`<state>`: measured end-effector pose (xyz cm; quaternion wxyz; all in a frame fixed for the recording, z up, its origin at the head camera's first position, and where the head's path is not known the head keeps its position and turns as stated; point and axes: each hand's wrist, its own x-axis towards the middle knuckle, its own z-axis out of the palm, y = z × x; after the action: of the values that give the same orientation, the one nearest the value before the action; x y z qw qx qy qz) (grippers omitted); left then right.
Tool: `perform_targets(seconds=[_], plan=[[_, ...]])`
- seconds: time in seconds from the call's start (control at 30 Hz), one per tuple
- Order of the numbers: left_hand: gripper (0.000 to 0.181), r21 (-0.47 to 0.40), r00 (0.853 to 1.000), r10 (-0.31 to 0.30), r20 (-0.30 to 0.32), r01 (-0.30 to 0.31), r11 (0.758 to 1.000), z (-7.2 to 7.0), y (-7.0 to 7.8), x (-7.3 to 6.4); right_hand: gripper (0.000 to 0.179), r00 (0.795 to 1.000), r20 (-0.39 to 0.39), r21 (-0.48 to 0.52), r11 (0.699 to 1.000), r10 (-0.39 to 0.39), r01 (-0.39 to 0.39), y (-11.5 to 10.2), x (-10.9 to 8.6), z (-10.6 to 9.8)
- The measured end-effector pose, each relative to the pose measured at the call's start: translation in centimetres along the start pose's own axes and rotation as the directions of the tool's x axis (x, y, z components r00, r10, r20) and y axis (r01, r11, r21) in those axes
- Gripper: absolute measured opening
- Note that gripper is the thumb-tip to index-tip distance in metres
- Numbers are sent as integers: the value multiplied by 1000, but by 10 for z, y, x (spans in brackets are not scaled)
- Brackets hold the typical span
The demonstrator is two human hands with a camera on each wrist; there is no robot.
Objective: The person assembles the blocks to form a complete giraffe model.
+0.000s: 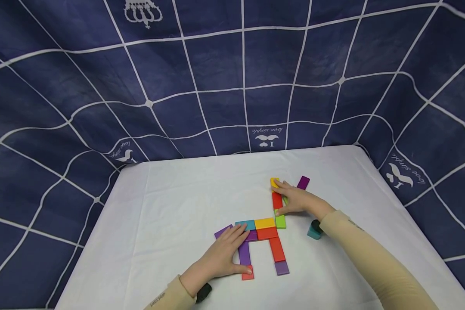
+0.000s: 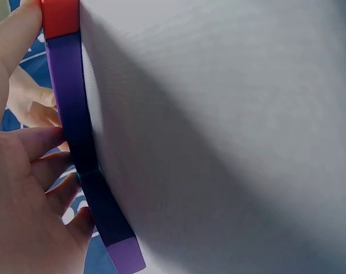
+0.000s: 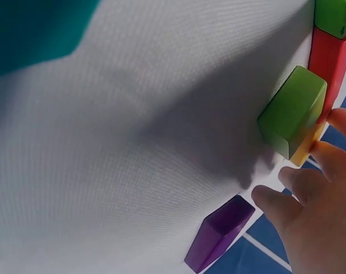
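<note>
My left hand (image 1: pixel 225 253) rests on the left part of a flat figure of coloured blocks. Its thumb touches the small red block (image 1: pixel 247 276) below the long purple block (image 1: pixel 244 253); its fingertips lie by the teal block (image 1: pixel 249 224). The right hand (image 1: pixel 297 199) spreads over the upright column: fingertips touch the top yellow block (image 1: pixel 274 182), the thumb is at the light green block (image 1: pixel 280 221), and a red block (image 1: pixel 277 200) lies between. Beside that column, partly under the right hand, is another green block (image 3: pixel 294 111).
A yellow block (image 1: pixel 265 223) and red blocks (image 1: pixel 267 233) join the figure's middle; a purple block (image 1: pixel 282 268) ends its right leg. Apart lie a dark purple block (image 1: pixel 303 182) and a teal block (image 1: pixel 313 234) beside the right wrist. White cloth (image 1: pixel 170 206) covers the table.
</note>
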<state>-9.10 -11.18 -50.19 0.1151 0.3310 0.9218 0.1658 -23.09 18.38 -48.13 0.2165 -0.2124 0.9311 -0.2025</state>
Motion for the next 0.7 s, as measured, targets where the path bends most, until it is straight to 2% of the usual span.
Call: perform_targets(seconds=[0.17,0.33,0.4,0.5,0.6,0.7], plan=[[103,-6,1000,12,-11,-12,1000,1,0,0,96,1000,-8,20,1000,6,-6,0,-1,-1],[102,-4,1000,8,-6,-8,1000,0,-1,0,77,992,-120,36,999,32,-28,6,0,-18],[102,2,1000,13,-13,-13,1000,0,-2,0,67,981,-185,25,998,66,-63,11,-1,-27],[102,1,1000,18,-26,-18,1000,0,-2,0,59,957,-241,15,987,159,-160,21,-5,-39],[102,-1,1000,15,-27,-15,1000,1,-2,0,60,936,-249,6,967,249,-256,33,-9,-44],[103,0,1000,6,-14,-6,1000,2,-2,0,63,925,-236,8,953,297,-303,44,-11,-41]])
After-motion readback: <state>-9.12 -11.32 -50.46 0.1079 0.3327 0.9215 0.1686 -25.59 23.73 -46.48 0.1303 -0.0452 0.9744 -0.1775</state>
